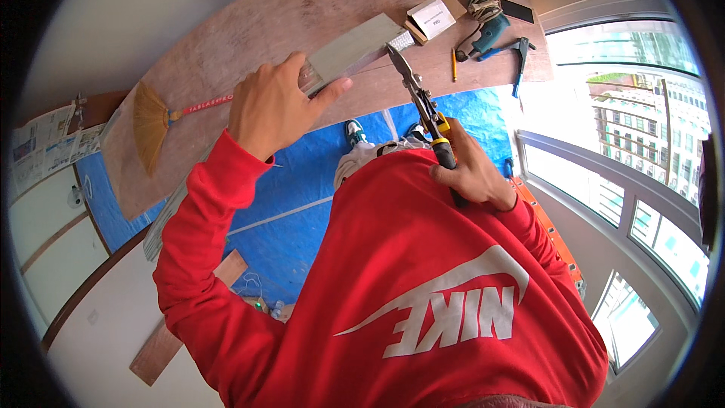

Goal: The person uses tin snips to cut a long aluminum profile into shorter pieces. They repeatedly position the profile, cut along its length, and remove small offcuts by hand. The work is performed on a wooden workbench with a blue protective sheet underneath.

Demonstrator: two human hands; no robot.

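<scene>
My left hand [273,102] grips a grey metal channel [355,49], its thumb along the near side and the fingers over the far side. The channel is held over the wooden tabletop, its far end pointing up and right. My right hand [477,165] is closed around the handles of tin snips [418,89] with black and yellow grips. The snips point away from me, with their blade tips close beside the channel's far end. Whether the blades touch the metal, I cannot tell. Part of the handles is hidden by my fingers.
On the wooden table [302,15] lie a soft broom [153,125], a small white box [433,20], a green corded drill [487,23], a dark phone [517,10], a yellow pencil [454,66] and a blue-handled riveter [521,60]. Blue sheeting [279,238] covers the floor. An orange ladder [551,230] stands right.
</scene>
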